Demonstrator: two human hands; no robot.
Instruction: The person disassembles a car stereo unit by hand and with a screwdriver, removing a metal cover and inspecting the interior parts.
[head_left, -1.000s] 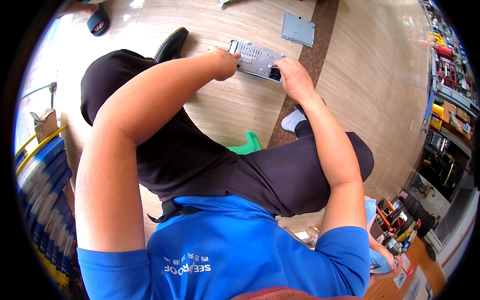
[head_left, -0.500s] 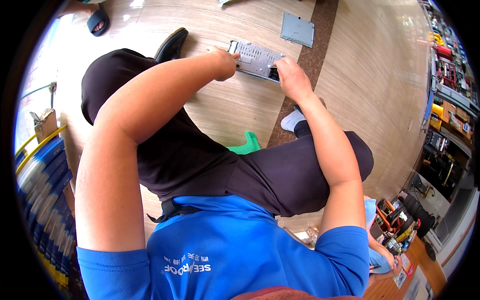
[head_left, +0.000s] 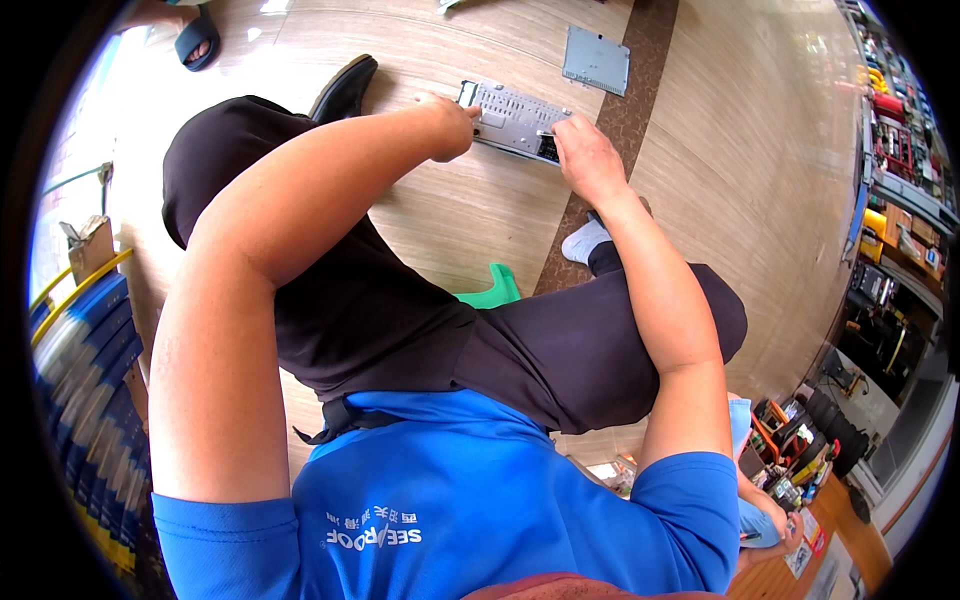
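On the floor beyond my legs lies a slim silver metal case (head_left: 512, 118), its top dotted with rows of slots and holes. A dark opening with small parts inside shows at its right end. My left hand (head_left: 446, 128) is closed around the left end, with one finger stretched onto the top face. Over the right end, my right hand (head_left: 590, 158) has its fingers pinched together next to the dark opening. A small pale piece shows at those fingertips, but its kind is hidden.
A flat grey metal plate (head_left: 596, 62) lies beyond the case to the right. Green plastic (head_left: 492, 290) shows between my legs. Blue packages (head_left: 92, 350) hang on a yellow rack at left. Loaded shelves (head_left: 900, 190) line the right. Another person's sandalled foot (head_left: 197, 42) is at upper left.
My right fingers have shifted very slightly to the right at the end of the case. My left hand and the case have stayed in place.
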